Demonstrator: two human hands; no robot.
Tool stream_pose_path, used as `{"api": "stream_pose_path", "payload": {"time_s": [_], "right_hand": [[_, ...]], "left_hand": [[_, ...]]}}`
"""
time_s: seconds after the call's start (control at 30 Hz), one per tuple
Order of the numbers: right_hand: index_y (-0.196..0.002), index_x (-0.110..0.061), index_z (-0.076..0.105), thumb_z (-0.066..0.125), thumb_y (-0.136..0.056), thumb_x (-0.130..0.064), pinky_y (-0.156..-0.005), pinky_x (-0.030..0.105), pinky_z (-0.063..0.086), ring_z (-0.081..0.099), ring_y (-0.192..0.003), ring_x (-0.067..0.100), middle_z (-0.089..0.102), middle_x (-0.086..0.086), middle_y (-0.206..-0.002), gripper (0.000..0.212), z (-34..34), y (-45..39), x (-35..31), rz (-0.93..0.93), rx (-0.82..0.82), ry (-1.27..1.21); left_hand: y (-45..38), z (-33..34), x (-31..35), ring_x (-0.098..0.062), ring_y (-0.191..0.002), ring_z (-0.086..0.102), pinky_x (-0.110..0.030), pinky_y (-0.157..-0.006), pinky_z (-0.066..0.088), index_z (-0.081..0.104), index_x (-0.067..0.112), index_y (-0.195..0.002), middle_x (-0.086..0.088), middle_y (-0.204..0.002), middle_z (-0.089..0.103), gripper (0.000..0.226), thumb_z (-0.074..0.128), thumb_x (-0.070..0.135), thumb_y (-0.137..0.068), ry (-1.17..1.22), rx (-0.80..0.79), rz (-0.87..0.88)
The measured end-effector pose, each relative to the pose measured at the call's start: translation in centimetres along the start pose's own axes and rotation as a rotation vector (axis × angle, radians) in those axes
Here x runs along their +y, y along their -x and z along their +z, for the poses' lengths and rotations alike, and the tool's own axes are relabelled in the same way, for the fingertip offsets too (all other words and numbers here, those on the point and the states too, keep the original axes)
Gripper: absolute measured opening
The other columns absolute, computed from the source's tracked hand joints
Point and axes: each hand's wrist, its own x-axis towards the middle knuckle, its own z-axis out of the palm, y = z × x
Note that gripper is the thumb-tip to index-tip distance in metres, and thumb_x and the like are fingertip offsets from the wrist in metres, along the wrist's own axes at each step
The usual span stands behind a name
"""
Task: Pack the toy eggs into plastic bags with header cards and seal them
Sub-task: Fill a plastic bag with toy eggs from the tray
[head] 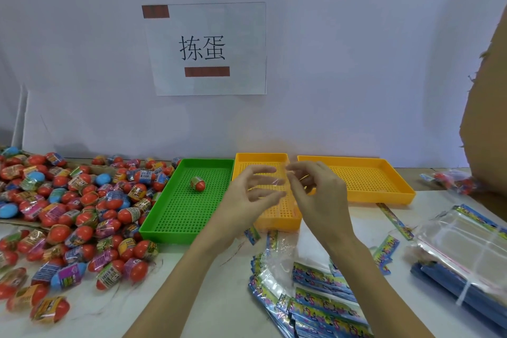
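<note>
both hands raised close together, left hand (pixel 247 195) fingers spread, right hand (pixel 315 189) fingers curled.

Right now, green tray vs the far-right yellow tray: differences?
The green tray holds one red toy egg; the far-right yellow tray shows nothing inside. The green tray runs lengthwise away from the camera, beside the egg pile; the yellow one lies crosswise. Both have perforated floors.

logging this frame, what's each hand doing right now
Left hand: fingers spread, touching the thin clear plastic bag.
Right hand: pinching the same bag.
</note>
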Motion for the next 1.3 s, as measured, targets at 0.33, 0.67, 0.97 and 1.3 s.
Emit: {"api": "stream_pose_path", "payload": {"time_s": [0.33,0.67,0.97,1.3], "right_hand": [[-0.093,-0.009,0.079,0.079,-0.087,-0.035,-0.072,0.024,0.060,0.077,-0.083,0.024,0.079,0.009,-0.086,0.027,-1.2,-0.6,0.3,0.506,-0.462,-0.576],[-0.102,0.003,0.063,0.081,-0.083,-0.020,-0.088,0.032,0.061,0.074,-0.108,0.034,0.074,0.025,-0.114,0.035,-3.0,-1.5,0.7,0.706,-0.548,-0.953],[-0.103,-0.008,0.082,0.083,-0.078,-0.032,-0.079,0.023,0.060,0.076,-0.101,0.026,0.078,0.014,-0.108,0.034,-1.9,-1.0,0.5,0.701,-0.520,-0.801],[-0.114,0.001,0.073,0.071,-0.091,-0.025,-0.095,0.028,0.059,0.073,-0.111,0.023,0.077,0.013,-0.114,0.035,-2.1,-1.2,0.8,0.661,-0.566,-0.814]], "left_hand": [[0.1,-0.7,-0.2,-0.028,-0.068,0.076,-0.032,-0.063,0.062,0.073,0.000,-0.094,-0.010,-0.081,0.079,0.022,0.077,0.022,-0.093,-0.074,0.237,0.084],[0.0,-2.6,0.2,-0.022,-0.075,0.076,-0.025,-0.068,0.059,0.076,0.014,-0.112,-0.010,-0.097,0.080,0.036,0.088,0.023,-0.080,0.024,0.127,-0.043],[0.0,-2.4,-0.2,-0.022,-0.080,0.079,-0.035,-0.072,0.065,0.073,0.018,-0.115,-0.005,-0.090,0.081,0.029,0.083,0.021,-0.088,-0.116,0.162,0.028],[-0.4,-3.0,-0.4,-0.019,-0.085,0.077,-0.029,-0.078,0.060,0.077,0.017,-0.101,-0.005,-0.085,0.081,0.019,0.080,0.031,-0.089,-0.102,0.294,0.047]]}}
